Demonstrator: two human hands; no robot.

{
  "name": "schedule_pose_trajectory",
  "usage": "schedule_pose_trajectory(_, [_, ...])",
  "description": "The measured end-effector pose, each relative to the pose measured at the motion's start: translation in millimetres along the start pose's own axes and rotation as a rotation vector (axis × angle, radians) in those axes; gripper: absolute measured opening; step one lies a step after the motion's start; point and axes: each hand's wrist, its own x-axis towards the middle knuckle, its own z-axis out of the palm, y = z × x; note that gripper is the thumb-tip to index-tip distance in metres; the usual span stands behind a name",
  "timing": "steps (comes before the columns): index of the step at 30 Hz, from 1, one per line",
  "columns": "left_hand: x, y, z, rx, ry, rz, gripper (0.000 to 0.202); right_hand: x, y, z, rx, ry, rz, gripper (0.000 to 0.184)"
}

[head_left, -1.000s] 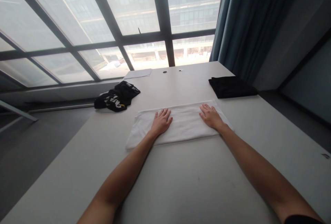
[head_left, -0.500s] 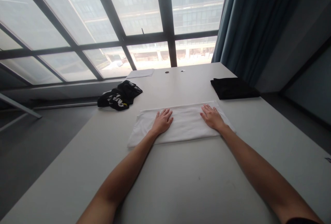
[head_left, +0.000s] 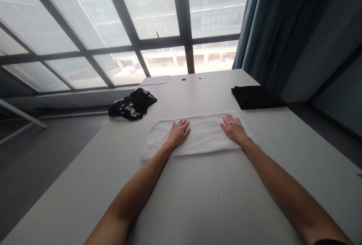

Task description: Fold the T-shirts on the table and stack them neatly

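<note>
A white cloth [head_left: 205,135], folded into a long flat rectangle, lies across the middle of the white table [head_left: 198,192]. My left hand [head_left: 179,132] rests palm down on its left half, fingers spread. On the right part of the cloth my right hand [head_left: 233,127] lies flat as well, fingers a little apart and pointing away from me. Both hands press on top of the fabric without gripping it. Whether the cloth is a garment or a towel I cannot tell.
Toward the back left of the table lies a crumpled black cloth with white lettering [head_left: 132,104]. A folded black cloth [head_left: 257,97] sits at the right edge. White paper [head_left: 154,80] lies at the far edge, before tall windows. A blue curtain [head_left: 254,30] hangs at right.
Both hands stay flat on the white cloth. The whole view has shifted very slightly; nothing on the table has visibly moved.
</note>
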Motion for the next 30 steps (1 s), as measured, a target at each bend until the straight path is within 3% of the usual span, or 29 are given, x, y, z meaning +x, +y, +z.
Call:
schedule_pose_trajectory(10, [-0.4,1.2,-0.6,-0.004,0.0,-0.003,0.05,0.6,0.5,0.5,0.002,0.001,0.005,0.055])
schedule_pose_trajectory(22, [-4.6,4.3,0.2,-0.001,-0.003,-0.006,0.052,2.3,13.0,16.5,-0.04,0.013,-0.026,0.057])
schedule_pose_trajectory(30, [-6.2,2.2,-3.3,0.053,0.002,-0.041,0.055,0.9,12.8,19.1,-0.067,0.039,0.024,0.056])
